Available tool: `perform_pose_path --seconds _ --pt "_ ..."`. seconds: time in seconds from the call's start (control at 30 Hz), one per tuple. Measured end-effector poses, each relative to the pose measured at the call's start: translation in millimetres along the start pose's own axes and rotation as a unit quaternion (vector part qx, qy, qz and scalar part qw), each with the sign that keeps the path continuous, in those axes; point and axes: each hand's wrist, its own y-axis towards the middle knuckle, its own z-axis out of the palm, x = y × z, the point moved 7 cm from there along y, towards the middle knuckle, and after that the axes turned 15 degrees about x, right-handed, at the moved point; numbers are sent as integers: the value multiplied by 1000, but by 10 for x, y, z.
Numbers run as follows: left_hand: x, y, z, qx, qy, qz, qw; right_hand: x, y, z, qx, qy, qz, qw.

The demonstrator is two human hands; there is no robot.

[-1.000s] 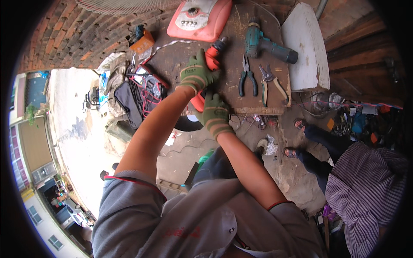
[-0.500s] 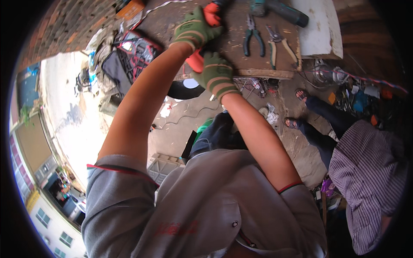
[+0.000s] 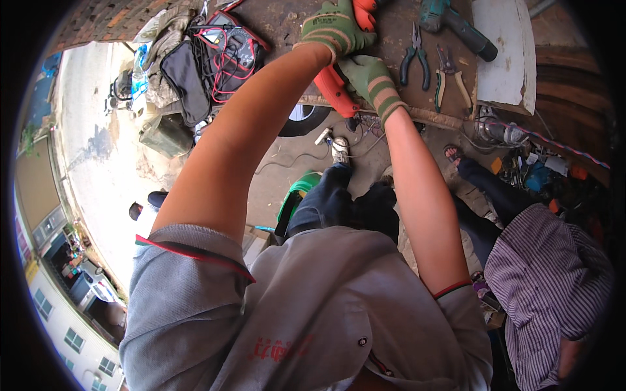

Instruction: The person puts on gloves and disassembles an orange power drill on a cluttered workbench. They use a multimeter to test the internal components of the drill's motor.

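My left hand, in a green striped glove, is closed on the upper part of a red-orange power tool at the near edge of the worn wooden table. My right hand, gloved alike, grips the same tool just below, its fingers partly hidden; the tool's lower end sticks out past the edge. To the right lie long-nose pliers, wire strippers and a teal cordless drill. A multimeter with red leads rests among bags at the left.
A white board borders the table's right side. A person in a striped shirt is close at my right. Beneath the table are a tyre, cables and a green plastic stool. A bright street lies to the left.
The table and its tools have shifted up and right in the picture. My hands stay on the red tool, and more of its lower end now shows below my left hand.
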Motion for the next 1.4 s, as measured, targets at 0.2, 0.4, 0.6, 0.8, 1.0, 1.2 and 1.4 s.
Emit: perform_pose_path --seconds 0.2,0.4,0.6,0.8,1.0,1.2,1.4 --pt "3 -14 -14 17 -15 -1 1000 238 -210 -47 85 102 75 988" --pt "-18 -7 -37 9 -23 -1 1000 186 -132 -77 82 109 115 984" --pt "116 153 159 0 21 15 1000 97 -201 -42 80 167 87 979" --pt "102 156 168 -6 31 3 1000 261 -662 213 -81 -301 11 950" --pt "73 147 171 -21 37 7 999 316 -557 468 -138 -362 1 922" --pt "87 175 179 -21 31 19 999 391 -681 424 -151 -330 -32 931" --pt "71 82 111 4 -4 5 1000 321 -601 493 -139 -338 -44 930"
